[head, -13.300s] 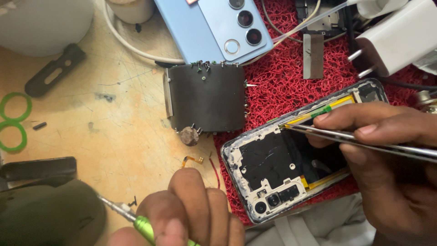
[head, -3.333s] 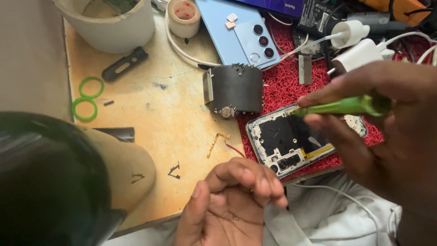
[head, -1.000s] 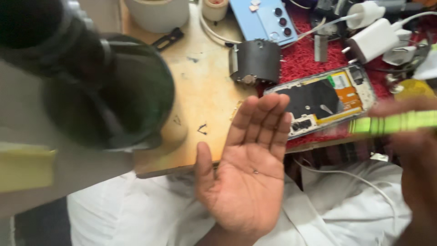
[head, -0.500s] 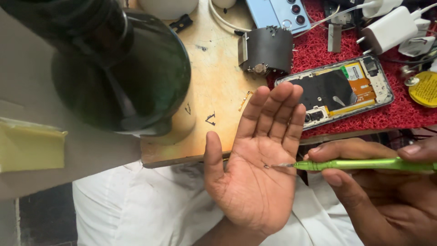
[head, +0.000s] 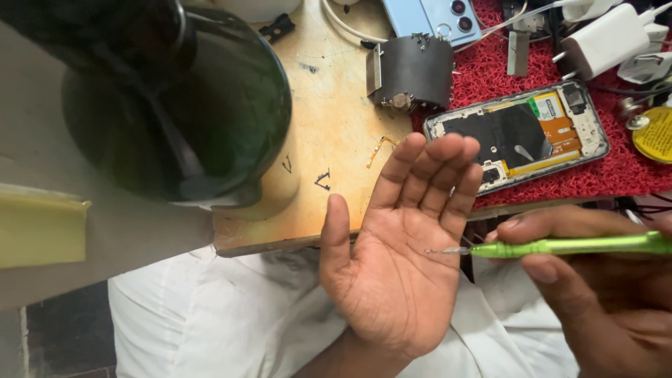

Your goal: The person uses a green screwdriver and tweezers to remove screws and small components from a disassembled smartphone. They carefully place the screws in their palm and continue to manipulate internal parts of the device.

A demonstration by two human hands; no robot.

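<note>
left hand (head: 402, 273) is spread flat, palm up, just off the bench (head: 336, 119) edge over the lap. right hand (head: 595, 294) is pinching a green screwdriver (head: 567, 245), its tip touching or almost touching the palm, looks like tapping off a tiny screw, though i can't make one out. any next move needs a steady palm. the opened phone (head: 518, 133) lies on the red mat (head: 490, 70), back off, with an orange patch and a small green-white sticker inside. round yellow label (head: 654, 136) at the far right.
</note>
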